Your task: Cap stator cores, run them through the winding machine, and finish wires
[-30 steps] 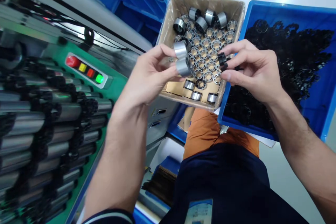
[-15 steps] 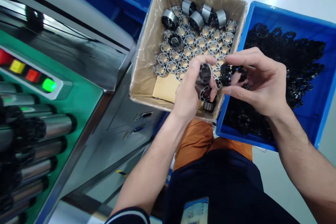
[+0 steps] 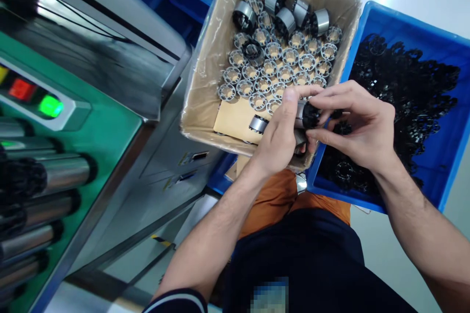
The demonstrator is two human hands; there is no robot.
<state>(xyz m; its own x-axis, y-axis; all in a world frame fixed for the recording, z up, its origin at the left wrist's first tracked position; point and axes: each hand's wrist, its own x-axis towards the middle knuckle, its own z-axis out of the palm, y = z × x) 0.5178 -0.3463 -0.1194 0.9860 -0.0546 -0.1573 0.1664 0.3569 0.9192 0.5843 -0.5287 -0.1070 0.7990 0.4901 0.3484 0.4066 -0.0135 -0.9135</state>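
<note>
My left hand (image 3: 277, 142) is closed around a silver stator core (image 3: 300, 116) lying on its side, with part of a second core visible below it between the fingers. At the first core's right end sits a black slotted plastic end cap (image 3: 311, 113), pinched between the thumb and fingers of my right hand (image 3: 369, 120). More black end caps (image 3: 342, 127) show inside the curl of my right hand. Both hands are over the near right corner of a plastic-lined cardboard box (image 3: 201, 83), where bare stator cores (image 3: 273, 50) stand in rows.
Several capped cores (image 3: 285, 20) lie at the box's far side. Right of it, a blue bin (image 3: 354, 51) holds a heap of black end caps (image 3: 407, 76). At left stands a green machine top (image 3: 121, 132) with lit buttons (image 3: 51, 106) and steel cylinders (image 3: 68, 173).
My left hand has turned the core so its side shows. My right hand's end cap has come against the core's end. The head view has shifted slightly.
</note>
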